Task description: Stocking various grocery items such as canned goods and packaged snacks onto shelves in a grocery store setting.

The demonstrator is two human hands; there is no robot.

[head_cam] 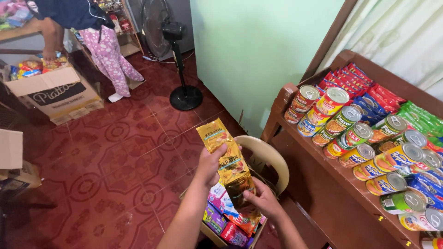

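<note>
At the centre of the frame my left hand pinches the upper part of a strip of golden-yellow foil sachets; my right hand grips its lower end, above an open cardboard box of colourful packets; stacked tin cans fill the brown wooden shelf at right.

Two bare forearms, no sleeves, no watch or rings showing, left hand, right hand
</note>
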